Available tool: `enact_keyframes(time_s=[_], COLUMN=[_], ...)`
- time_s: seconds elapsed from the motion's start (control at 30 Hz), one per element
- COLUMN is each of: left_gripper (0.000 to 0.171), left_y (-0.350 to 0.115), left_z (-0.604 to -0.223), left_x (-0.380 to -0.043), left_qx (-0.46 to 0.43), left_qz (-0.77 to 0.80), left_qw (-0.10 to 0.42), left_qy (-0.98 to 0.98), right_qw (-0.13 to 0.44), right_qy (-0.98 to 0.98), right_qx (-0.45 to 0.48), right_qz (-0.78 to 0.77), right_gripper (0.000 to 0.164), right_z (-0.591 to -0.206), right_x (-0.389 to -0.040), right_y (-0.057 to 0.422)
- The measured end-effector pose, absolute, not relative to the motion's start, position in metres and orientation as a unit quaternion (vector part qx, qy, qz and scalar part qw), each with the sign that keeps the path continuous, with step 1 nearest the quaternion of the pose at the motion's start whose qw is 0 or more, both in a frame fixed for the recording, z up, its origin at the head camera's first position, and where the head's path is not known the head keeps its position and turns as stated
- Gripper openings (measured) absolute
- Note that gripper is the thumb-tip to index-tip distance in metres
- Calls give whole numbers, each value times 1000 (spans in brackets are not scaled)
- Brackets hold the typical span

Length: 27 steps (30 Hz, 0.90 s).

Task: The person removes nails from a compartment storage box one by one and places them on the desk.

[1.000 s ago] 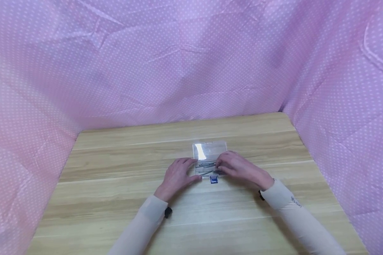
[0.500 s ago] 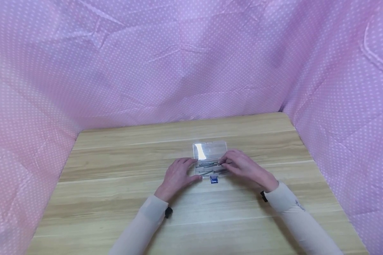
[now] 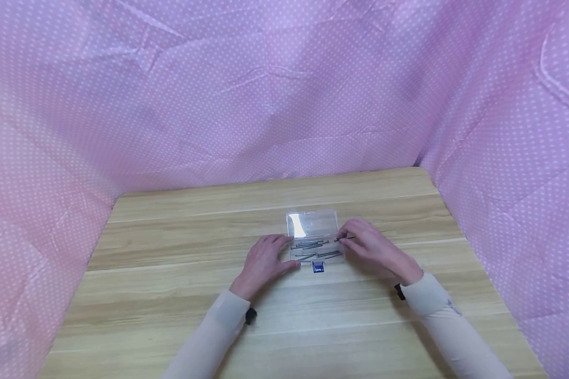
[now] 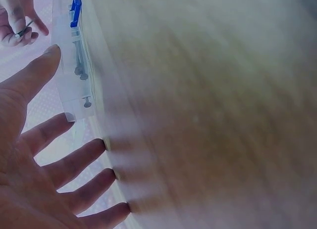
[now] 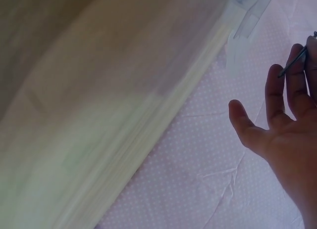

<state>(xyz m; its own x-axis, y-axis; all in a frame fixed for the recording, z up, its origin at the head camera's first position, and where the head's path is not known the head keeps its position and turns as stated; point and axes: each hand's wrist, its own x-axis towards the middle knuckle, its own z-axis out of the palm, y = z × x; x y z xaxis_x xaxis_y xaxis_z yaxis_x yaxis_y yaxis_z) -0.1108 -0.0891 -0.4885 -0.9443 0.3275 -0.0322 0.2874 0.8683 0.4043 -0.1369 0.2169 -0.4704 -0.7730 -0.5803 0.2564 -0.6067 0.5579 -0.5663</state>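
A clear plastic box (image 3: 293,255) lies on the wooden table, its transparent lid (image 3: 319,225) swung back flat. Inside are several dark metal nails (image 3: 310,245), some in the back part and some in front. A blue latch (image 3: 318,267) sits at the front edge. My left hand (image 3: 264,259) holds the box's left end between thumb and index finger, the other fingers extended with their tips by the table. Just beyond the right end, my right hand (image 3: 372,247) pinches one nail (image 5: 292,62) between thumb and fingertips.
The pale wooden table (image 3: 180,273) extends all around the box. Pink dotted cloth (image 3: 265,105) hangs behind it and along both sides. Black bands (image 3: 251,316) show at the wrists.
My right hand has moved rightward from over the box to past its right end, with a nail in its fingers, uncovering the nails at the right. The left hand stays put.
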Motion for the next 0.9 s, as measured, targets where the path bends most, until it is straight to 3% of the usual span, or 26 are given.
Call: enact_keyframes(time_s=[0.37,0.9], left_gripper=[73,71], left_y=[-88,-89], left_z=[-485,-488], left_x=[-110,-111], left_qx=[152,163], left_qz=[199,208], left_qw=[58,46], left_qy=[967,963], right_qw=[53,10], right_qy=[-890,-912], right_qx=[333,297], right_qz=[306,284], right_gripper=[17,13], right_z=[-474,-477], right_x=[-145,-158], right_y=[232,250])
